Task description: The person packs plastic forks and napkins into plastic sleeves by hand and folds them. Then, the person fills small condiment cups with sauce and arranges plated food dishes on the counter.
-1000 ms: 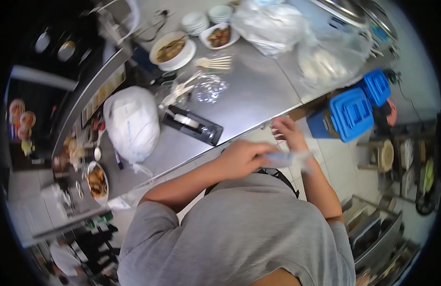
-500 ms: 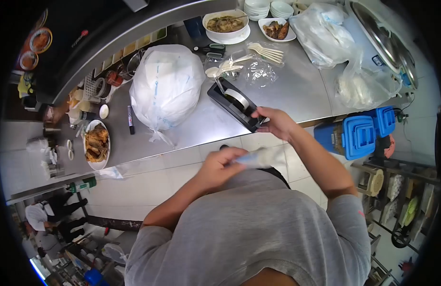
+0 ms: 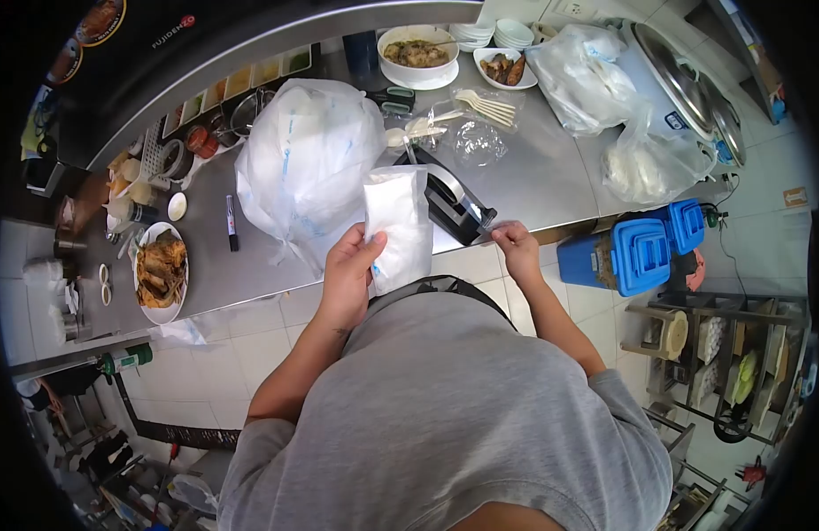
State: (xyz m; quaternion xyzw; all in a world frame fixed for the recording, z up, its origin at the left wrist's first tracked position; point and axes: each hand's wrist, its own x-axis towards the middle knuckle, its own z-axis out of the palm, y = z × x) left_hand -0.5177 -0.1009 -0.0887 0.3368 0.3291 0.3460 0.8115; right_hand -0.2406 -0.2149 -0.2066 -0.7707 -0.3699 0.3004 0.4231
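Note:
My left hand (image 3: 346, 274) grips a white wrapped packet (image 3: 398, 232) by its left side, with the thumb on its front. The packet is upright at the counter's front edge and overlaps the tape dispenser in view. The black tape dispenser (image 3: 454, 211) lies slantwise on the steel counter (image 3: 551, 168). My right hand (image 3: 517, 249) is at its cutter end, thumb and finger pinched on the end of the clear tape (image 3: 489, 227). A large knotted white plastic bag (image 3: 308, 159) stands left of the dispenser.
Wooden forks (image 3: 486, 106) in clear wrap lie behind the dispenser. A soup bowl (image 3: 418, 55) and more plastic bags (image 3: 587, 78) stand farther back. A plate of fried food (image 3: 162, 273) and a marker (image 3: 231, 223) are at left. Blue bins (image 3: 640, 255) stand right of the counter.
My left hand has raised the packet from in front of my body to the dispenser. My right hand has moved slightly right and down from the dispenser's end, now pinching the tape.

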